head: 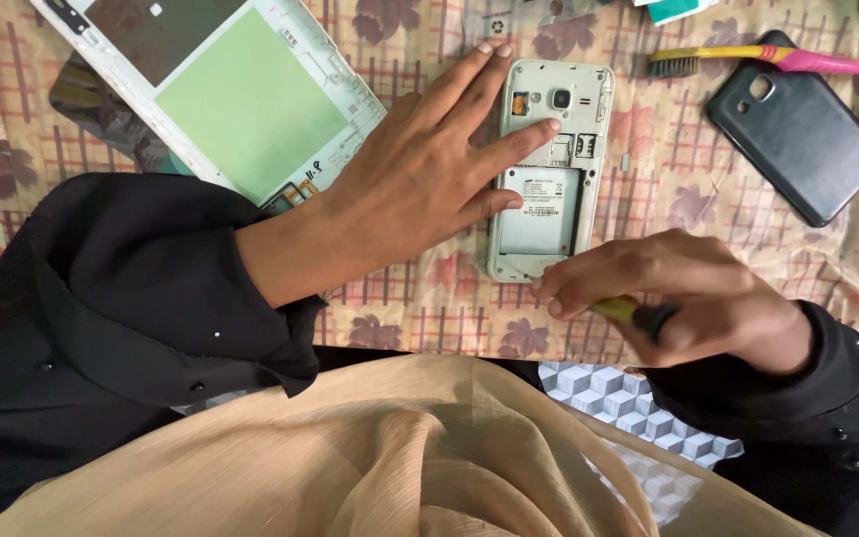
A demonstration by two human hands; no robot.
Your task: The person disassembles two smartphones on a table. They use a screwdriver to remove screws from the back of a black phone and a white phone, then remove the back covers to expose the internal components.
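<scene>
While the left hand [420,179] lies flat and spread, its fingers [519,134] pressing down on the opened back of a white phone [552,169], the right hand [668,288] sits just below and to the right of that phone, its grip narrow and closed around a small tool with a yellow-green and black handle [638,313]. The tool's tip is hidden behind the fingertips [554,288], so whether it touches the phone's bottom edge cannot be told, though the fingertips are right at that edge. From the right grip the phone lies up and to the left, touching or nearly so; its long axis runs almost straight away from the person, camera end far, bottom end nearest the tool. The tool's handle lies roughly crosswise to that axis, pointing in from the right toward the lower corner. The left hand is the one bearing on the phone's body, covering its left side and upper middle, while the right is nearer only the bottom rim. Further from the right grip, up and to the right, a dark back cover [795,139] rests on the patterned surface [668,189], with a yellow and pink toothbrush [748,57] beyond it. Well to the left of the left hand lies a larger white device frame with a green panel [241,99].
</scene>
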